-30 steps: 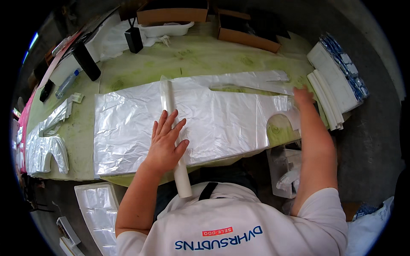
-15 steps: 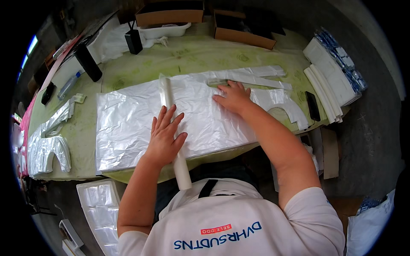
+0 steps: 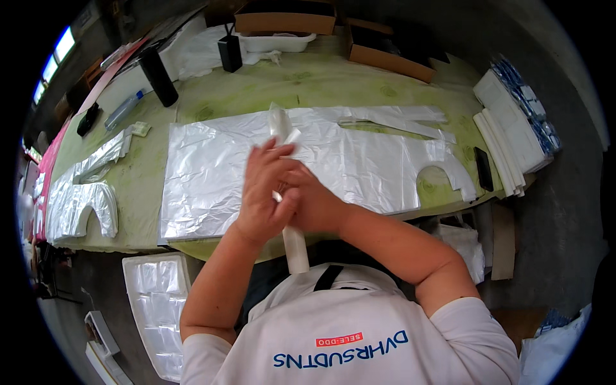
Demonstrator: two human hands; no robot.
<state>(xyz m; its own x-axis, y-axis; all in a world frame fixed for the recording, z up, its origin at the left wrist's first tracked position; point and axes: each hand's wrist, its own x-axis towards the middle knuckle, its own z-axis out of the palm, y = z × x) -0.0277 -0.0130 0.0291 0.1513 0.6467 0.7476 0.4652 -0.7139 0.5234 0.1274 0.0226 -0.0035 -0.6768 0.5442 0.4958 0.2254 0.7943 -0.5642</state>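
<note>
A stack of shiny white plastic bags with cut-out handles lies flat across the table. Over it, pointing toward my body, rests a pale plastic-wrapped roll; its near end juts past the table edge. My left hand is above the roll, fingers stretched out and overlapping my right hand. The right hand's fingers are mostly hidden behind the left and slightly blurred, so what they touch cannot be made out. Between and under the hands the roll's middle is covered.
More folded plastic bags lie at the left. A bottle, a black cylinder and cardboard boxes stand toward the back. At the right are a phone, white rolls and a white box with blue packets.
My right hand has left the bag handles and come leftward to meet my left hand over the roll. The view has shifted, and the roll's far end looks crumpled now.
</note>
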